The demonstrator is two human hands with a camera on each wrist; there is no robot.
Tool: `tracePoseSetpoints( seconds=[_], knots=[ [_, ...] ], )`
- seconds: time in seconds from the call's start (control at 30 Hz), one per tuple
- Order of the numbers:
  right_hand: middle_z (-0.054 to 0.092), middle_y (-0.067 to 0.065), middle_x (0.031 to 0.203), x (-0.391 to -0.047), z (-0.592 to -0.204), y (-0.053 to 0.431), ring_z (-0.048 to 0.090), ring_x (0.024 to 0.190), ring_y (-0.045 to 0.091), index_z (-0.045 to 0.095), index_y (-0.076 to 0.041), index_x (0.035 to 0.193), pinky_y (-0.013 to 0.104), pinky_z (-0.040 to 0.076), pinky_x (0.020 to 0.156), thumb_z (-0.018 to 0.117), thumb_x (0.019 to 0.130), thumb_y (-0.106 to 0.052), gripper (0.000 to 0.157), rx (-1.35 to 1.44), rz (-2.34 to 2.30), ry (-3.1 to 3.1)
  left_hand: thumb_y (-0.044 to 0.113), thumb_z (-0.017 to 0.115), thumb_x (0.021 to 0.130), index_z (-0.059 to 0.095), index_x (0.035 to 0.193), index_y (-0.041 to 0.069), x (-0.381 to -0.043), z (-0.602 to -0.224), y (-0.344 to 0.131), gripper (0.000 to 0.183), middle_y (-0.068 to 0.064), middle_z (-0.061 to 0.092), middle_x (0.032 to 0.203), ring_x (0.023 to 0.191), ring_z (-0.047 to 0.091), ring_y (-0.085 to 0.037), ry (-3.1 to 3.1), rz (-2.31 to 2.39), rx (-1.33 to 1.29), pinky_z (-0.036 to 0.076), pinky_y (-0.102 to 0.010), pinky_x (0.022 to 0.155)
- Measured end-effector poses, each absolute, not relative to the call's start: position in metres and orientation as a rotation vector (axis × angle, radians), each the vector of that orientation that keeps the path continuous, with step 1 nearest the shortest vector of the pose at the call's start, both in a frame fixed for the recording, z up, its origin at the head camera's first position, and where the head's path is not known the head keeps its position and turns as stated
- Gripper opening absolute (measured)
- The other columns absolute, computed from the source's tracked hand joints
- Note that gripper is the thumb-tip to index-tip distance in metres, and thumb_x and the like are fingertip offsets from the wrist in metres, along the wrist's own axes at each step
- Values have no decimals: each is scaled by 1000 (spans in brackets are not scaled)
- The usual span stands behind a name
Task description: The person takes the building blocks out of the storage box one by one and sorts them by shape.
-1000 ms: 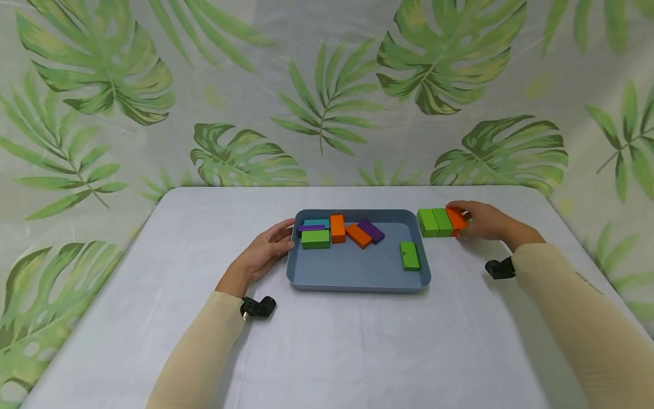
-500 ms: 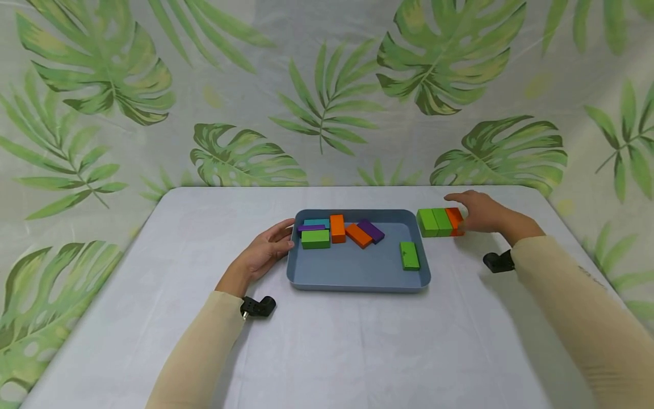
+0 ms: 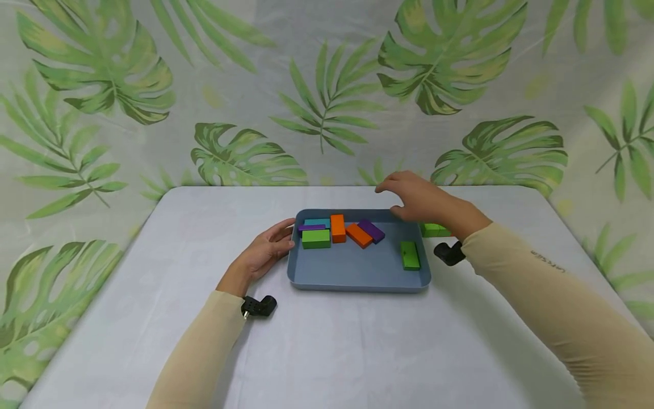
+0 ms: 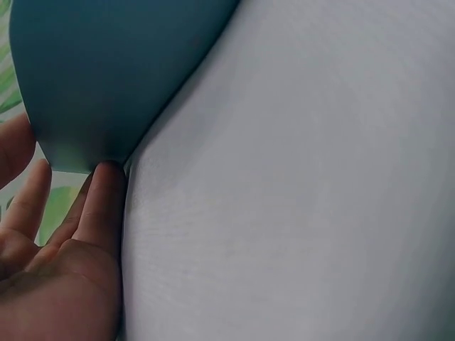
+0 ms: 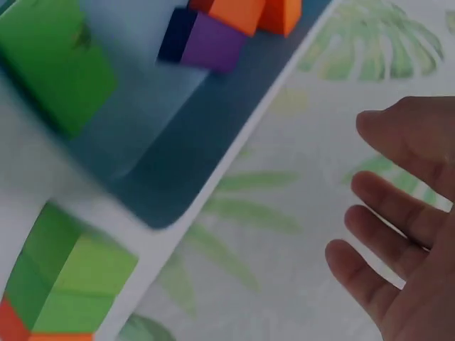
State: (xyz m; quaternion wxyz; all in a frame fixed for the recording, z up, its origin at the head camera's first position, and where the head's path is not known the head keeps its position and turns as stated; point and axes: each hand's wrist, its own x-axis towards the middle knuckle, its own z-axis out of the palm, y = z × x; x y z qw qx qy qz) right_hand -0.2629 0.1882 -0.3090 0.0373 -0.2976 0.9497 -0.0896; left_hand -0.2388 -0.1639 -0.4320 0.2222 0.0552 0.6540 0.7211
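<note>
Your left hand (image 3: 263, 251), fingers extended, touches the blue-grey tray (image 3: 352, 270) at its left end; your right hand (image 3: 424, 197), empty, hangs near the far right corner.

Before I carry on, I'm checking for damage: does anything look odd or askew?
Yes: the green block at the right inside the tray has a dark mark on its face, stain or chip, I can't tell. One orange block and a purple block lie slanted to the tray's edges.

My head camera looks forward and down on the tray (image 3: 352, 272); closer, my wrist cameras (image 3: 259, 307) share its left and right ends.
</note>
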Motion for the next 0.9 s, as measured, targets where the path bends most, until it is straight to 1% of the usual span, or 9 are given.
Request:
tracePoseSetpoints(
  seconds=[0.07, 0.2, 0.57, 0.77, 0.9],
  knots=[
    [56, 21, 137, -263, -311, 177, 49, 130, 41, 59, -3, 134, 55, 42, 110, 66, 90, -8, 44, -945, -231, 2895, -2, 53, 97, 23, 159, 13, -239, -433, -162, 71, -16, 19, 166, 154, 20, -30, 1806, 1988, 157, 18, -48, 126],
    [57, 21, 136, -264, -314, 162, 51, 129, 40, 59, -3, 133, 53, 44, 109, 65, 90, -6, 44, -998, -176, 2855, -1, 53, 97, 24, 159, 14, -240, -435, -159, 70, -15, 19, 166, 154, 20, -30, 1804, 1977, 157, 18, -47, 126],
    [56, 16, 139, -261, -310, 136, 50, 133, 35, 58, -5, 135, 50, 43, 111, 62, 92, -4, 44, -1039, -267, 2774, -2, 53, 97, 23, 159, 13, -239, -437, -160, 70, -15, 17, 167, 155, 20, -30, 1804, 1992, 145, 19, -47, 126],
    [55, 13, 142, -264, -318, 118, 50, 133, 31, 58, -8, 138, 47, 42, 113, 62, 93, -7, 45, -1014, -284, 2736, -1, 53, 97, 23, 159, 14, -239, -435, -164, 70, -16, 16, 167, 154, 20, -30, 1817, 1985, 141, 18, -47, 126],
    [55, 13, 141, -265, -324, 108, 51, 131, 30, 58, -8, 137, 47, 42, 113, 61, 92, -6, 45, -991, -306, 2725, -1, 53, 97, 23, 159, 14, -239, -434, -165, 70, -16, 16, 167, 155, 19, -30, 1813, 1988, 145, 18, -47, 126]
  ],
)
